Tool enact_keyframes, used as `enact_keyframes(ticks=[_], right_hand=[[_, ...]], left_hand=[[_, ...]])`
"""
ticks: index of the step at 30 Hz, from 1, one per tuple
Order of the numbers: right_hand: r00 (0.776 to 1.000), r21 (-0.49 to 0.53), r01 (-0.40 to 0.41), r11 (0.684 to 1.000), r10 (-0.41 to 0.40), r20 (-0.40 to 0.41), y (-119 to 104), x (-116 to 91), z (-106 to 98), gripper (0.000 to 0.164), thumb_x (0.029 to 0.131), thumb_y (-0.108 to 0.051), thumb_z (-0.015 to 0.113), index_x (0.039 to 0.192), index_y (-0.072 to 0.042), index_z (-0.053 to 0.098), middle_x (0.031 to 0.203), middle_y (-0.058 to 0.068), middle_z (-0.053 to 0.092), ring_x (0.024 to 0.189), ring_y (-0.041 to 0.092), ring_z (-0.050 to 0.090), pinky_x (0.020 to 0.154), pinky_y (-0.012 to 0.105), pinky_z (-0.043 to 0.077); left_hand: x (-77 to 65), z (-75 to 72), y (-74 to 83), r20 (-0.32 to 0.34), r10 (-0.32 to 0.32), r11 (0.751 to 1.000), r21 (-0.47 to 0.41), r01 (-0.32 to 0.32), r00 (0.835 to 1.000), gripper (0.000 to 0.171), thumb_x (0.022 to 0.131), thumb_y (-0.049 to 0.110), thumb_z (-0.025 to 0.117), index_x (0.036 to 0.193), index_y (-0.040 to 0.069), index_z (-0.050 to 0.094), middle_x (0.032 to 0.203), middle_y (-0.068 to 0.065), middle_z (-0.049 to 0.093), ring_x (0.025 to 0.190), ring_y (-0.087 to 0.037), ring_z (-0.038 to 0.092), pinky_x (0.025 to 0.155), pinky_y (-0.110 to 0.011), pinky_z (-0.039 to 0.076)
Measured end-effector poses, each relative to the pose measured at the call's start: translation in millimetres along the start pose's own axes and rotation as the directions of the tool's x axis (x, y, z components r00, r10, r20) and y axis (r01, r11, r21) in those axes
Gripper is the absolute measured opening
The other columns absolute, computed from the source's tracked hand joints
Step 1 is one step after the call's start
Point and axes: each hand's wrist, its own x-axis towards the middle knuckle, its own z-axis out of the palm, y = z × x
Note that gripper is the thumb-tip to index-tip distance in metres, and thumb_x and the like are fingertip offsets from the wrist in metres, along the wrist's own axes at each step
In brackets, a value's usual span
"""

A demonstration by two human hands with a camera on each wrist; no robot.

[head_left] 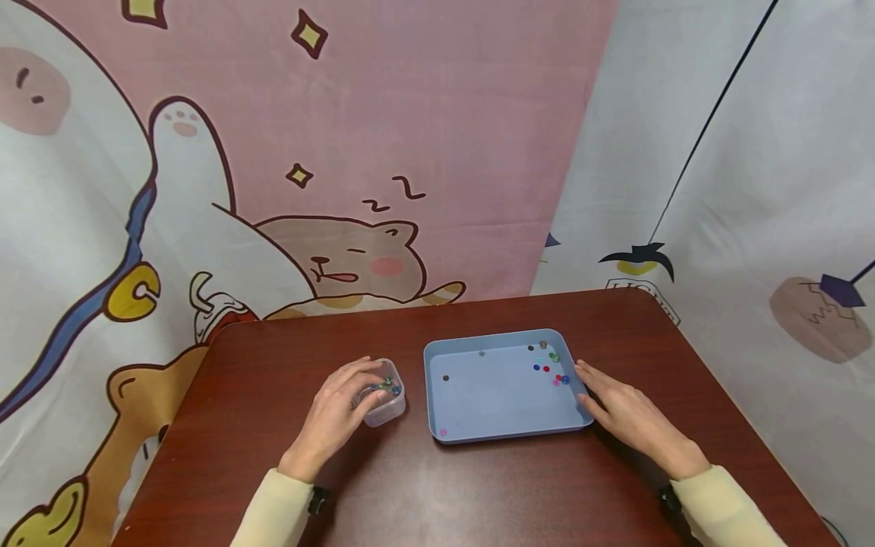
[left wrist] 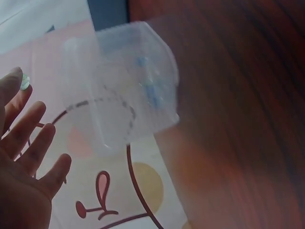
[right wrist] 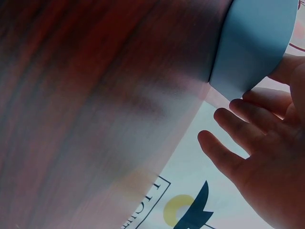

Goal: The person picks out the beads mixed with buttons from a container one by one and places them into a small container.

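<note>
My left hand is at the left side of a small clear plastic container, which has several coloured beads in it. In the left wrist view, the thumb and index finger pinch a small green translucent bead, while the other fingers are spread. On the right, my right hand rests its fingers against the right side of a shallow blue tray. From the right wrist view, its fingers look loosely extended along the tray's outer wall.
Several small beads of red, blue, green and pink lie grouped at the tray's right side. A pink bead is in its near left corner. The brown table meets a cartoon-printed cloth behind.
</note>
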Motion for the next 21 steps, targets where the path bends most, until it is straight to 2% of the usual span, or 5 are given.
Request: enact_keyframes(ticks=[9, 21], right_hand=[[1.000, -0.004, -0.002, 1.000, 0.002, 0.005, -0.6, 1.2, -0.6, 0.062, 0.099, -0.020, 0.072, 0.150, 0.006, 0.049, 0.155, 0.025, 0.046, 0.136, 0.044, 0.052, 0.102, 0.059, 0.047], [1.000, 0.000, -0.004, 1.000, 0.004, 0.009, -0.4, 0.7, -1.1, 0.061, 0.098, -0.020, 0.072, 0.149, 0.006, 0.050, 0.155, 0.025, 0.046, 0.135, 0.044, 0.052, 0.102, 0.058, 0.047]], left_hand=[[-2.1, 4.6, -19.3, 0.029, 0.054, 0.991, 0.118, -0.057, 0.998, 0.015, 0.087, 0.014, 0.084, 0.098, 0.010, 0.076, 0.128, -0.008, 0.070, 0.129, -0.035, 0.059, 0.107, -0.057, 0.044], [-4.8, 3.9, -23.7, 0.127, -0.008, 0.985, 0.170, -0.014, 0.992, 0.013, 0.092, 0.020, 0.080, 0.101, 0.010, 0.076, 0.134, -0.009, 0.066, 0.137, -0.037, 0.052, 0.115, -0.056, 0.036]])
